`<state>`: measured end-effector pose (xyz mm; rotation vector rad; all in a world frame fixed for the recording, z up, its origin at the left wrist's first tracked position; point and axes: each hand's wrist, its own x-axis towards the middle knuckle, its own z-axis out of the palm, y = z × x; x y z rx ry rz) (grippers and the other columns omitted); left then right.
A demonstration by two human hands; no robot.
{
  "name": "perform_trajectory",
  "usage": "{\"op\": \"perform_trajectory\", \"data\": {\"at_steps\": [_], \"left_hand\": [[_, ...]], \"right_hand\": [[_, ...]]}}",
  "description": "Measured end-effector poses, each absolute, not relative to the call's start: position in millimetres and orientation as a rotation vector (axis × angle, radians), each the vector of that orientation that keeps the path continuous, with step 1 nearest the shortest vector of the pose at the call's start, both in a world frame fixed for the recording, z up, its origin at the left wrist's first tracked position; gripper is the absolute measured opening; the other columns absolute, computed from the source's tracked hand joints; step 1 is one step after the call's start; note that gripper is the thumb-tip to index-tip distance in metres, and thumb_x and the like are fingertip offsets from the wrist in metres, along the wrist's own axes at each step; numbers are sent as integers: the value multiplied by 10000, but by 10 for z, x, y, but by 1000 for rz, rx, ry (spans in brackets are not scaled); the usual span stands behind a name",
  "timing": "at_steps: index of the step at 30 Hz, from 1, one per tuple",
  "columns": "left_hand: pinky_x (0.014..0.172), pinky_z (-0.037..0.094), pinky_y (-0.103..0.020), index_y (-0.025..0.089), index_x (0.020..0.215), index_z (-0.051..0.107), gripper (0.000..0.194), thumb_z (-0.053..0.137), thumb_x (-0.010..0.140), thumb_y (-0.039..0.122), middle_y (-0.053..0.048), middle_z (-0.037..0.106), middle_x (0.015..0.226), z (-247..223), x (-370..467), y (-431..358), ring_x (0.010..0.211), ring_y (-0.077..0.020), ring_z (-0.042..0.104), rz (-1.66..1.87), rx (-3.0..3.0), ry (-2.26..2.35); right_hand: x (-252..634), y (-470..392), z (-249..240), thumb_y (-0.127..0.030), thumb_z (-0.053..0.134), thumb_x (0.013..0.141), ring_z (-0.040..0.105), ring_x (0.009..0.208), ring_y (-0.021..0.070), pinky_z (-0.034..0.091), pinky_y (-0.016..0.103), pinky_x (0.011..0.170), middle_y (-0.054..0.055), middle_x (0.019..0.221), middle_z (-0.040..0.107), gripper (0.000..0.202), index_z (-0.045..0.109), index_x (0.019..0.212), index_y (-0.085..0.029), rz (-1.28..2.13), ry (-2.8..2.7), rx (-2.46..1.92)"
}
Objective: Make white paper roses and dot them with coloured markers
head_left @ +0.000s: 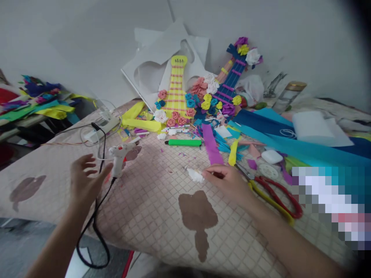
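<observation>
In the head view, a small white crumpled piece [194,175] is pinched by the right hand [227,181] near the middle of the table [145,208]. The left hand [82,177] is held with fingers spread, just beside a white glue gun [117,164] toward the left edge; whether it is touched cannot be told. Scissors [257,179] are laid toward the right edge; a yellow guitar [177,88] and a blue guitar [232,79] are propped along the back edge.
</observation>
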<state>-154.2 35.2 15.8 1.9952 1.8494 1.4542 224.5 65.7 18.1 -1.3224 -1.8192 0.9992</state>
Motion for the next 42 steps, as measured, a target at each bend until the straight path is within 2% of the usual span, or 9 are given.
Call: {"op": "perform_trajectory", "data": {"at_steps": [3, 7, 12, 18, 21, 24, 27, 32, 42], "left_hand": [[456, 425, -129, 146, 880, 585, 265, 688, 732, 341, 42, 577, 738, 57, -1451, 542, 595, -82, 522, 1313, 1851, 1957], [433, 363, -122, 118, 769, 639, 214, 690, 721, 320, 82, 540, 544, -10, -1289, 685, 501, -61, 468, 1207, 1777, 1984], [422, 339, -144, 79, 780, 656, 251, 698, 690, 309, 60, 538, 510, 125, -1235, 739, 485, -78, 457, 1121, 1637, 2033], [502, 436, -198, 91, 934, 606, 297, 558, 802, 352, -46, 654, 772, 346, -801, 445, 548, -100, 523, 1061, 1628, 1888], [463, 415, -195, 140, 963, 573, 234, 511, 844, 331, 16, 568, 585, 321, -515, 179, 478, -95, 485, 921, 1796, 1682], [531, 447, -203, 174, 882, 572, 97, 552, 809, 234, 0, 607, 686, 202, -308, 4, 541, -100, 541, 899, 2146, 1449], [551, 447, -190, 189, 931, 535, 140, 557, 793, 181, -3, 616, 749, 75, -169, -39, 595, -105, 572, 925, 2339, 1244], [523, 428, -164, 192, 973, 511, 187, 537, 797, 135, 13, 582, 716, -30, -64, -24, 573, -88, 554, 900, 2388, 1221], [450, 374, -167, 179, 855, 503, 83, 529, 790, 134, 36, 536, 623, -38, -32, -28, 467, -70, 492, 918, 2380, 1275]], "right_hand": [[2243, 654, 174, -335, 560, 793, 536, 622, 138, 407, 260, 554, 27, 705, 648, 222, 678, 708, -167, 1009, -1828, -1321], [2245, 650, 166, -322, 557, 795, 530, 628, 132, 403, 255, 563, 25, 709, 638, 215, 678, 714, -164, 1021, -1823, -1305], [2243, 663, 118, -321, 566, 783, 515, 589, 120, 390, 241, 542, 7, 641, 608, 211, 672, 689, -165, 1035, -1794, -1293], [2235, 661, 118, -322, 576, 775, 530, 595, 118, 390, 235, 543, 4, 659, 632, 195, 677, 693, -178, 1036, -1761, -1301], [2233, 648, 145, -311, 569, 779, 514, 570, 113, 373, 234, 519, -1, 628, 618, 195, 671, 680, -177, 1017, -1746, -1316], [2230, 640, 159, -302, 575, 778, 488, 543, 108, 355, 235, 500, -8, 580, 582, 202, 661, 646, -174, 986, -1737, -1327], [2224, 631, 169, -285, 590, 774, 506, 565, 112, 368, 235, 514, -3, 619, 614, 173, 673, 667, -177, 962, -1722, -1329], [2210, 610, 205, -258, 600, 776, 545, 598, 117, 403, 235, 551, 3, 661, 648, 137, 681, 702, -176, 942, -1686, -1329], [2200, 588, 202, -228, 608, 790, 572, 662, 114, 436, 231, 609, 4, 740, 679, 115, 682, 720, -174, 920, -1685, -1308]]}}
